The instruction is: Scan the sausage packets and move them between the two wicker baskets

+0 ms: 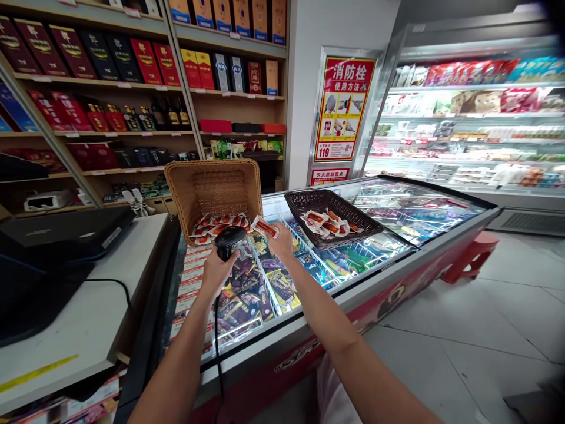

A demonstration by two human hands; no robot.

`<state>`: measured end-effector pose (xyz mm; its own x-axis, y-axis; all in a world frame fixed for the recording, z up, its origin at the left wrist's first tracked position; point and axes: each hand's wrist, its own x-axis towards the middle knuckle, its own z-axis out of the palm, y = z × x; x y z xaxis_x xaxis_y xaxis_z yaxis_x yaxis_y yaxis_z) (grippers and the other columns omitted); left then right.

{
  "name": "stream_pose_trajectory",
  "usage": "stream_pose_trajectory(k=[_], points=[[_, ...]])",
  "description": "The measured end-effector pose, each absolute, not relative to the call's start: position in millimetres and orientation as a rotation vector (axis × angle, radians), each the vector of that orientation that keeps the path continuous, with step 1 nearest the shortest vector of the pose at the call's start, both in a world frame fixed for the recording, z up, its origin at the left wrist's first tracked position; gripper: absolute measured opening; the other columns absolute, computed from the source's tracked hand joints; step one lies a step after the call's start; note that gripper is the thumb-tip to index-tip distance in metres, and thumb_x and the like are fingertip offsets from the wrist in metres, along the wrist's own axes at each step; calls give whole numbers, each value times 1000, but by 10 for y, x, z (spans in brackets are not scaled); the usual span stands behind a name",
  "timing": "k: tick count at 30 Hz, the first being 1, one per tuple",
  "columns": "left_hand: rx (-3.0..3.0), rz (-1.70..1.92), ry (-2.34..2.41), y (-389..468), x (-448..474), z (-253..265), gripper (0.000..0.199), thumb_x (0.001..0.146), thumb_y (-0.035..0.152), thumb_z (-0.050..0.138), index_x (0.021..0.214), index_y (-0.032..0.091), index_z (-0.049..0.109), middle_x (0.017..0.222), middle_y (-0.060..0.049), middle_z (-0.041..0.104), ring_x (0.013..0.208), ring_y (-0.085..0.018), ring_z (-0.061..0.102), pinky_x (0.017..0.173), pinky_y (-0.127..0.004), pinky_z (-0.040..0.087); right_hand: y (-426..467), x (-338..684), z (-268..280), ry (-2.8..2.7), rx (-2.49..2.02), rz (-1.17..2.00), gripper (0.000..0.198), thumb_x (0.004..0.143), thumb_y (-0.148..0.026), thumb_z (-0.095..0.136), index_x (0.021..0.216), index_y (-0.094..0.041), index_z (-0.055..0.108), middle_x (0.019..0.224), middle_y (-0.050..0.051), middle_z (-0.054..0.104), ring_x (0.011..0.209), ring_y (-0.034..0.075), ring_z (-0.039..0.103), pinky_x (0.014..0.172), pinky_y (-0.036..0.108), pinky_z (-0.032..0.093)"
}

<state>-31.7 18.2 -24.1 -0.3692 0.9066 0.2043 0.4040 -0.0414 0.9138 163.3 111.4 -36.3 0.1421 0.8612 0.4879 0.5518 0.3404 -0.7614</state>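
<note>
My left hand [218, 272] is wrapped round the handle of a black barcode scanner [230, 237], whose cord hangs down over the freezer. Just right of the scanner's head, my right hand [281, 240] pinches a packaged sausage [265, 227] in a clear and white wrapper. A tan wicker basket [214, 176] stands tilted behind the scanner, with several wrapped sausages [207, 227] at its bottom. To the right, a dark brown woven basket [353, 207] rests on the freezer glass and holds several more packaged sausages [329, 224].
Under both baskets is a glass-topped chest freezer [424, 203] full of bagged goods. A checkout counter [119, 259] with black equipment borders the left. Shelves of boxed bottles [132, 59] line the back wall. A red stool [472, 256] and a lit refrigerated display [468, 118] are at right.
</note>
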Motion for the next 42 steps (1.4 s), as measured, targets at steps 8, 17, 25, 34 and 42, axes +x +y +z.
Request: stream_pose_trajectory(k=[8,17,25,34,42], points=[[1556,1274,1778,184,-304,-289,30,71,40,81,86,25,59,48,4,55,40,-21,55,45,-28,38,1081,1672,-317,-1572,-1349,358,29,85,-19,64,113,-21,70,116,7,76,107,25,70,98,35,52],[1545,1284,1748,143,-272,-241,32,73,42,81,90,24,61,50,4,56,38,-21,54,42,-29,39,1121,1654,-359,-1533,-1366,348,31,83,-21,65,114,-22,71,115,7,77,108,27,70,99,37,53],[1528,1283,1713,164,-293,-284,32,72,41,83,88,24,61,50,3,56,38,-20,54,41,-28,37,1107,1671,-344,-1545,-1354,347,31,84,-22,63,114,-22,71,114,7,77,107,27,70,97,37,54],[1530,1259,1767,183,-295,-299,34,71,42,83,89,23,61,51,3,57,40,-20,56,43,-28,36,1075,1666,-305,-1540,-1361,357,31,84,-21,66,115,-21,71,115,7,77,108,28,70,98,37,53],[1564,1171,1871,170,-280,-261,31,77,47,73,90,23,58,51,5,55,46,-20,59,49,-28,40,1093,1663,-325,-1531,-1353,362,32,83,-18,68,115,-20,71,113,7,77,107,27,69,99,38,52]])
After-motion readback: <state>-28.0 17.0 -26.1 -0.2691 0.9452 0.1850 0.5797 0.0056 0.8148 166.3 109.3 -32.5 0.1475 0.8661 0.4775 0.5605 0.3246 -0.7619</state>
